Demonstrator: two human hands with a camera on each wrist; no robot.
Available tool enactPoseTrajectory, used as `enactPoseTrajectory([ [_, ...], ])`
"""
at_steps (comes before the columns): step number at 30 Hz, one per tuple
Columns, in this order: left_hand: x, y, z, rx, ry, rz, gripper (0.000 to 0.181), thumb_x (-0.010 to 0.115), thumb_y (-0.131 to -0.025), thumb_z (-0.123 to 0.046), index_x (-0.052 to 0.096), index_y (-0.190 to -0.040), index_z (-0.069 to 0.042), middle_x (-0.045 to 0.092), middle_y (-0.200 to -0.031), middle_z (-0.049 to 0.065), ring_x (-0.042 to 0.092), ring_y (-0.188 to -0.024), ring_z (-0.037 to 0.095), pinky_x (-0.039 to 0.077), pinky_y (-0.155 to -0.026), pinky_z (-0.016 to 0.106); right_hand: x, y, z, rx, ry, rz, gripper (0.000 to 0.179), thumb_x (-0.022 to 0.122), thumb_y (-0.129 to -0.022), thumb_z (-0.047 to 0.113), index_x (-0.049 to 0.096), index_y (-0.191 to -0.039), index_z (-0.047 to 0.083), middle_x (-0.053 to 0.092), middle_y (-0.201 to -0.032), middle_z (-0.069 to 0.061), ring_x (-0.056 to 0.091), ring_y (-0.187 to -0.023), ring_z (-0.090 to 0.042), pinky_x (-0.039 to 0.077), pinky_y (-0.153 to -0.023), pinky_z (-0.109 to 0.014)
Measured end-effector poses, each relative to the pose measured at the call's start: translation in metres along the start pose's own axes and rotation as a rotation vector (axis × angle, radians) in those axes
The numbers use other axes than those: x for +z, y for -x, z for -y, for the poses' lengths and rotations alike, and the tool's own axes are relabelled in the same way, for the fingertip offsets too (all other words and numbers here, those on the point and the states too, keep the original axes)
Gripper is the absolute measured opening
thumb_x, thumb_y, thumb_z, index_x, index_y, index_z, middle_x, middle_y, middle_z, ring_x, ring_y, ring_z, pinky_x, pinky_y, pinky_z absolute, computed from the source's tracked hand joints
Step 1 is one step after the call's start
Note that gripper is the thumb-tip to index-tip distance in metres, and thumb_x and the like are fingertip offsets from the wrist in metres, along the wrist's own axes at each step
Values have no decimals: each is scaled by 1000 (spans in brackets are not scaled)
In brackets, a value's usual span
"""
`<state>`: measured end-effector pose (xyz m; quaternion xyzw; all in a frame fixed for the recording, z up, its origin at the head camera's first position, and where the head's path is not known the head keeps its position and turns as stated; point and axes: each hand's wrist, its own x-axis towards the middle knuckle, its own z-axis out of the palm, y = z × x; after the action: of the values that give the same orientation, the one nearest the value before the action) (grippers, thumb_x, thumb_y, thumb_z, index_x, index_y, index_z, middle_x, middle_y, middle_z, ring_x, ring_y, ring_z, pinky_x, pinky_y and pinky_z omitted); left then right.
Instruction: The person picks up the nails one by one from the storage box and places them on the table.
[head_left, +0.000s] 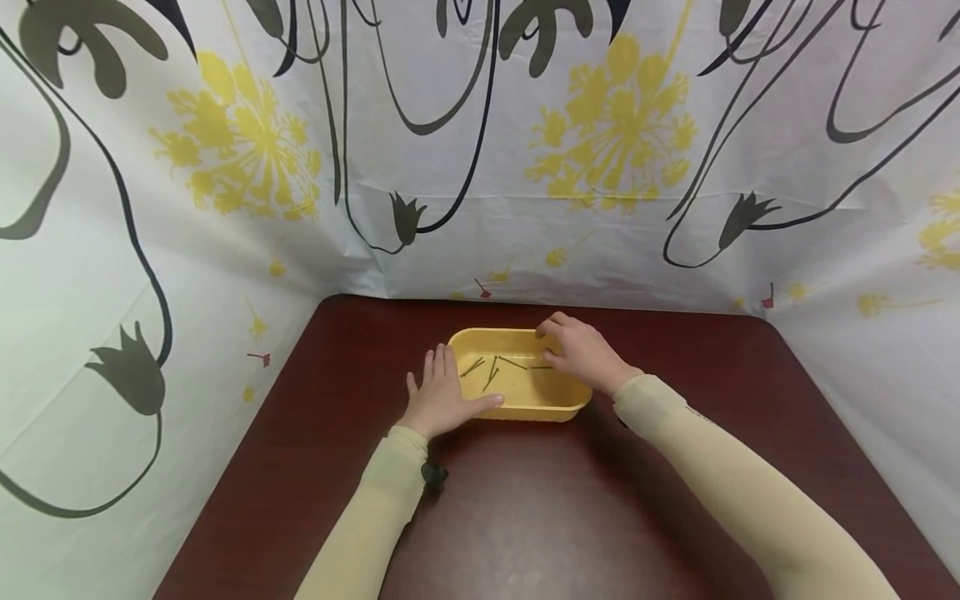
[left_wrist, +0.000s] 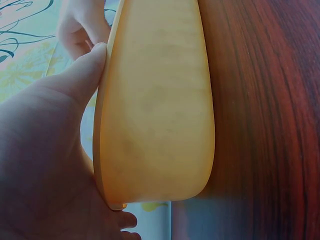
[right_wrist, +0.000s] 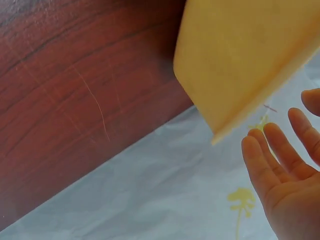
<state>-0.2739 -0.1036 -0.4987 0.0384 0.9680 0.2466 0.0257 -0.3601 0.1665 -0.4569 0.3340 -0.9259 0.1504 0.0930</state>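
A yellow plastic tray (head_left: 532,413) with raised walls stands on the table. Inside it lie several thin, dark nail-like pieces (head_left: 513,362), scattered over the floor; whether they are nails or screws is too small to tell. My left hand (head_left: 437,402) rests on the tray's near left corner with straight fingers along the left rim. In the left wrist view its thumb (left_wrist: 82,72) lies against the rim. Over the tray's right end is my right hand (head_left: 583,354), fingers loosely bent. The right wrist view shows those fingers (right_wrist: 282,152) apart from the tray wall (right_wrist: 245,55), with nothing visible in them.
The dark red wooden table (head_left: 510,517) has rounded far corners. A white cloth (head_left: 465,167) with yellow and grey plant prints hangs behind it and along both sides. A small black device (head_left: 433,475) sits at the left wrist.
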Motion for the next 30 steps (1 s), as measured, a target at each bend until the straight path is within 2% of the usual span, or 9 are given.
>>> enactPoseTrajectory([
  [11,-3,3,-2,-1,10,0,136,56,-72,-90,-1,-161,-5,0,-168,15,-2,-153,32,6,-113,69,26,-7,-4,-54,130,79,25,75,-86,12,72,-110,7,58,-97,-4,60,-76,-21,53,-68,-39],
  [19,4,-2,3,-2,-2,3,139,50,-68,-95,-2,-161,-6,-2,-168,13,-1,-153,33,6,-113,70,41,-3,-9,-108,167,70,11,78,-86,14,70,-94,10,60,-94,-3,60,-83,-21,53,-73,-42],
  [25,4,-3,4,-6,9,14,142,48,-65,-98,-4,-161,-7,-4,-168,12,-5,-153,31,4,-113,69,44,-1,-8,-107,206,98,9,78,-85,12,72,-91,10,59,-88,-2,59,-78,-19,53,-69,-42],
  [30,3,-2,4,-4,14,10,141,50,-66,-97,-2,-161,-7,-3,-168,13,-5,-153,31,4,-113,69,48,-2,-9,-90,277,132,5,74,-89,15,72,-87,11,59,-86,-2,59,-77,-20,53,-69,-42],
])
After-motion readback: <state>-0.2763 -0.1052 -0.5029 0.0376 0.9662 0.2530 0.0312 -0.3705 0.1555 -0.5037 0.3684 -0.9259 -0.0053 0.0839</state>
